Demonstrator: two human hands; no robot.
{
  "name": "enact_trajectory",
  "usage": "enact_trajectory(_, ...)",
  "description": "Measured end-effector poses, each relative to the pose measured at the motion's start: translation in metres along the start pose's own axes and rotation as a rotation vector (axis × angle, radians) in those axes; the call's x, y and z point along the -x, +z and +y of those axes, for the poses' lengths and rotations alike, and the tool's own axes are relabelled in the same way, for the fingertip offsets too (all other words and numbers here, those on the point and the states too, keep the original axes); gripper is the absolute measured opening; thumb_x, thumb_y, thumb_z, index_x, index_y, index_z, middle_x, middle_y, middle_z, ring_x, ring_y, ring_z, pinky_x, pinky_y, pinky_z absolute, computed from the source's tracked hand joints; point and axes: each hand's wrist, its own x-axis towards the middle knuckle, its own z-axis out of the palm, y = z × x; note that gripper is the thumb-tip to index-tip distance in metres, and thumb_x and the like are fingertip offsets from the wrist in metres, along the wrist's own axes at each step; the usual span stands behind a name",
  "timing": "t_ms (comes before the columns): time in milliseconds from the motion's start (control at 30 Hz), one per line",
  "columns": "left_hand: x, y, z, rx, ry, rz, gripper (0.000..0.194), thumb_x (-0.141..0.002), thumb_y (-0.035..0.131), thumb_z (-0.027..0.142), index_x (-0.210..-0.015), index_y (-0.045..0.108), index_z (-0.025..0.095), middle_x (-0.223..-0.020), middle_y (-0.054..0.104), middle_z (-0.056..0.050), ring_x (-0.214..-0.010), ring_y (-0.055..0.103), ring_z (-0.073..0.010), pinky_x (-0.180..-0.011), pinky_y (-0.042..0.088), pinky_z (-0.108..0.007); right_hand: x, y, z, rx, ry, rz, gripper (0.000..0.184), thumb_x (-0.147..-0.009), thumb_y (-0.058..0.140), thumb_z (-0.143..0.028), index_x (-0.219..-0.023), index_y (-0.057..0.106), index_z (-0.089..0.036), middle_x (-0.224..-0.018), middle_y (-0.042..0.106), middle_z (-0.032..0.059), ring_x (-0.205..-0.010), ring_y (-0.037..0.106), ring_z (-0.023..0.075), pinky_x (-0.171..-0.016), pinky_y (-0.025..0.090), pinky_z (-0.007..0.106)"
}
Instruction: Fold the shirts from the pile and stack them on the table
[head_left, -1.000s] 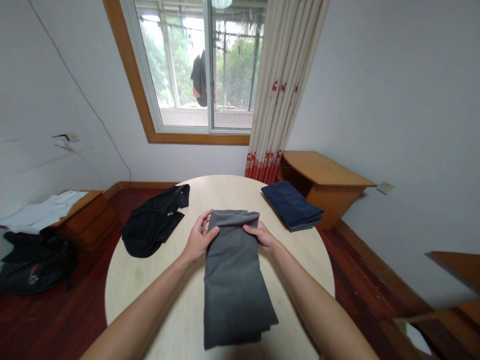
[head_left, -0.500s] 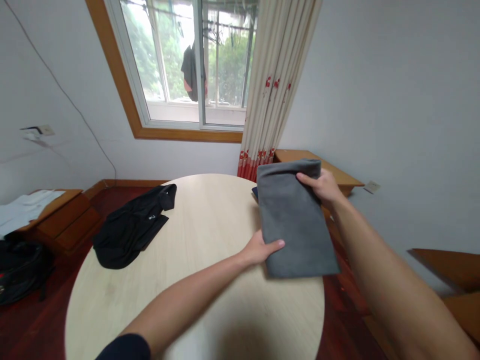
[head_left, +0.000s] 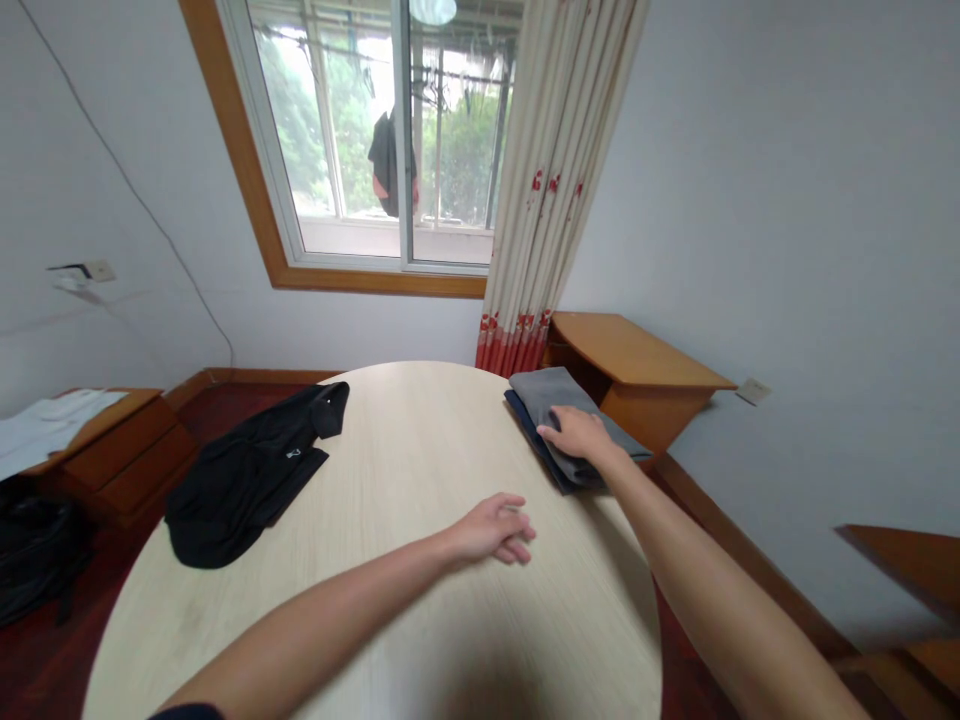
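A folded grey piece of clothing lies at the right rim of the round table, on top of a folded dark navy cloth. My right hand rests on the grey cloth with its fingers spread, pressing it without gripping. Over the table to the left of this stack, my left hand hovers with loose, parted fingers and holds nothing. Across the table, a black garment with a collar and a small white logo is laid out near the left edge.
The pale round table fills the middle. Behind the stack stands a wooden desk against the wall. At the left, white papers or cloth lie on a low wooden cabinet, beside a black bag.
The grey clothing, held up in both hands before, has come down onto the navy cloth. My left hand has let go and drawn back; my right hand lies on top.
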Motion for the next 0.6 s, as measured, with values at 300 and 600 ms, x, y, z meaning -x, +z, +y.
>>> enact_trajectory(300, 0.140, -0.207, 0.026, -1.369, 0.261, 0.755, 0.043, -0.091, 0.047, 0.044, -0.118, 0.067, 0.017, -0.131, 0.065, -0.015, -0.125, 0.055, -0.0305, -0.110, 0.037, -0.044, 0.107, 0.090, -0.114, -0.163, -0.333, -0.283, 0.047, -0.089, 0.065, -0.045, -0.126, 0.066, -0.017, -0.140, 0.059, 0.0164, -0.133, 0.052, 0.0291, -0.112, 0.035, 0.044)
enact_trajectory(600, 0.169, -0.271, -0.019, -1.585, -0.178, 1.142, 0.055, -0.097, 0.042, 0.048, -0.138, 0.061, 0.016, -0.159, 0.036, -0.019, -0.147, 0.027, -0.0431, -0.114, 0.023, -0.063, 0.096, 0.146, -0.121, -0.274, -0.245, -0.066, 0.034, -0.094, 0.057, -0.033, -0.122, 0.068, -0.018, -0.141, 0.059, 0.0137, -0.134, 0.050, 0.0260, -0.114, 0.033, 0.045)
